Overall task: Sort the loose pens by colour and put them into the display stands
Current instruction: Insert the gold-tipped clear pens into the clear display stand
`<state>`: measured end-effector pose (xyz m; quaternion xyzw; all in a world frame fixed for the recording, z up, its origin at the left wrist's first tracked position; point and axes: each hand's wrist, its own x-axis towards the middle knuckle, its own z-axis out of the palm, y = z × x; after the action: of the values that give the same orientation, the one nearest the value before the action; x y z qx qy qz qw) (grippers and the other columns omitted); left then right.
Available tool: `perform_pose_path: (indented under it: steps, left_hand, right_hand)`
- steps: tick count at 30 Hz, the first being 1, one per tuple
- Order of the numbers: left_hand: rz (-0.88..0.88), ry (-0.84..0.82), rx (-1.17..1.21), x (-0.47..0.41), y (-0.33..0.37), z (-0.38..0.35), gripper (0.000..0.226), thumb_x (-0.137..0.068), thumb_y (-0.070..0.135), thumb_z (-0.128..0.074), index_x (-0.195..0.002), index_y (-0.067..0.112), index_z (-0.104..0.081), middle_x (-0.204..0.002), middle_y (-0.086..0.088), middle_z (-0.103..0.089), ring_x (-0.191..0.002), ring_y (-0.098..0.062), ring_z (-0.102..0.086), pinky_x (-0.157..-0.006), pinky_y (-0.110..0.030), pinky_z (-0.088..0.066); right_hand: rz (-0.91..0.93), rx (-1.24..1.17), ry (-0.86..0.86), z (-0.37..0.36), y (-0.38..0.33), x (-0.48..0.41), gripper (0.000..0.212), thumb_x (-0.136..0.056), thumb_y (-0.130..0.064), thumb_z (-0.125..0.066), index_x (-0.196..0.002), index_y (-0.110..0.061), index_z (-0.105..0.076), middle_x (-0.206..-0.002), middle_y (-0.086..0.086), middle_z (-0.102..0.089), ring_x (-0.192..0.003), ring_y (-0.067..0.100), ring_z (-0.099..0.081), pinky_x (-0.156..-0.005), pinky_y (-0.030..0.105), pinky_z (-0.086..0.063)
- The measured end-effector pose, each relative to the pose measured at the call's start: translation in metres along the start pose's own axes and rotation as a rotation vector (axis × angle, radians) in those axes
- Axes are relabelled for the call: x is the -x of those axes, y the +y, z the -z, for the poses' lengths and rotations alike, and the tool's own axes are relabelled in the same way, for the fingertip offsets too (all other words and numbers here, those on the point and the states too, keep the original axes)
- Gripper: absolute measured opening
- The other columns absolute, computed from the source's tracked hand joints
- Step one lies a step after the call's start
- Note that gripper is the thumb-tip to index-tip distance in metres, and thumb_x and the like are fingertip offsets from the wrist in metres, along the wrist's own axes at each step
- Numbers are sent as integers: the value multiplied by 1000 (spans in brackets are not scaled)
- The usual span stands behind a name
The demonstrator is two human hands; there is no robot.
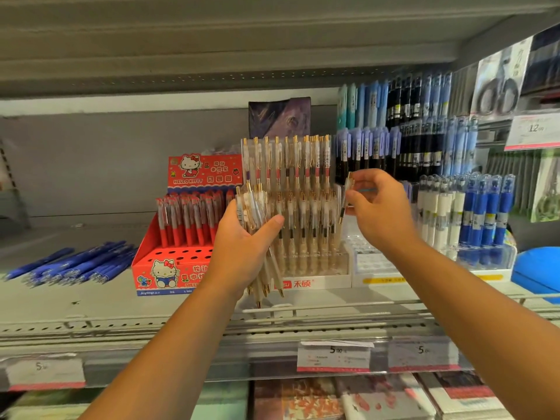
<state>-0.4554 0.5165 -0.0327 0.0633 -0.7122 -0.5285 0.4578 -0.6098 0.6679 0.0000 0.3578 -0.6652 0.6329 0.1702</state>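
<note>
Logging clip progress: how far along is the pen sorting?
Done: clear stand holds rows of cream pens; red stand part filled. In hand: left hand grips a cream pen bundle, right hand pinches a single pen by the clear stand. Left: that bundle, plus loose blue pens lying on the shelf.

L hand grips a bundle of clear gold-tipped pens, tips down, in front of the clear tiered stand at mid-front of the shelf. R hand pinches one pen of the same kind betw. thumb & fingers, near upright, at the stand's right side. Both rows of that stand hold like pens. Just left is the red cartoon-cat stand: red pens in back, front holes showing. Toward the shelf's left end lie loose blue pens. At the right end stand blue & white pens.
</note>
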Motion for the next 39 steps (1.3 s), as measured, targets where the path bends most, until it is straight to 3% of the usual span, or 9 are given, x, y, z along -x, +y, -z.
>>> perform_pose_path:
  steps: [5,13,19,21,23,26,28,32,39]
  left_hand:
    - [10,19,-1,-1,0,0,34,-85,25,-75,-113,38,-60,-102,21,-72,-95,2,-68,-89,-33,-53]
    - [28,22,-29,2,3,0,35,-83,31,-77,-112,41,-60,-101,23,-72,-94,1,-68,-93,-41,-55]
    - [-3,2,-36,3,6,1,40,-79,29,-81,-109,42,-59,-101,27,-70,-93,7,-66,-86,-29,-53]
    - [-16,2,-38,3,7,1,42,-77,30,-82,-109,43,-58,-102,29,-69,-94,9,-65,-83,-26,-51]
    - [-21,4,-40,4,6,1,43,-77,32,-83,-110,43,-58,-103,26,-70,-96,6,-65,-86,-30,-53]
    - [-55,-35,-27,5,8,0,35,-83,28,-78,-110,42,-61,-104,22,-71,-97,2,-67,-84,-32,-56]
    - [-92,-61,-7,6,10,0,32,-88,22,-73,-109,43,-62,-105,22,-71,-98,3,-67,-78,-21,-57]
    - [-117,-57,36,6,10,0,31,-91,15,-69,-112,37,-63,-105,20,-72,-99,1,-67,-77,-13,-53]
    - [-146,-22,66,2,7,4,29,-90,23,-70,-117,29,-63,-104,19,-72,-98,1,-67,-76,-12,-52]
  right_hand:
    - [-89,98,-182,-7,9,3,21,-93,-6,-62,-105,-23,-57,-95,-5,-59,-90,18,-65,-76,40,-61]
    - [-114,221,-238,-4,10,2,23,-94,-12,-63,-116,-5,-64,-86,-7,-64,-88,16,-66,-87,43,-57]
    - [3,289,-62,-3,2,10,30,-91,-26,-67,-119,-16,-63,-102,-6,-63,-85,3,-56,-75,18,-45]
    - [118,219,13,-6,-11,15,20,-89,-24,-68,-109,-21,-63,-103,-5,-64,-81,2,-55,-68,11,-41]
    - [160,83,-68,-13,-29,19,11,-88,-21,-69,-98,-23,-65,-93,-6,-65,-77,3,-58,-66,10,-46]
    - [59,-49,-331,-29,-53,25,12,-87,-28,-72,-99,-26,-69,-88,-9,-68,-81,3,-65,-66,17,-50]
    - [-2,-100,-406,-40,-61,28,16,-86,-29,-72,-102,-26,-70,-92,-7,-70,-85,9,-68,-65,20,-52]
    - [-134,-222,-405,-52,-65,30,20,-86,-17,-73,-105,-18,-68,-99,7,-69,-84,16,-67,-59,21,-54]
    - [-301,-362,-415,-53,-67,27,19,-90,-11,-68,-109,-10,-67,-98,4,-69,-86,15,-68,-67,23,-53]
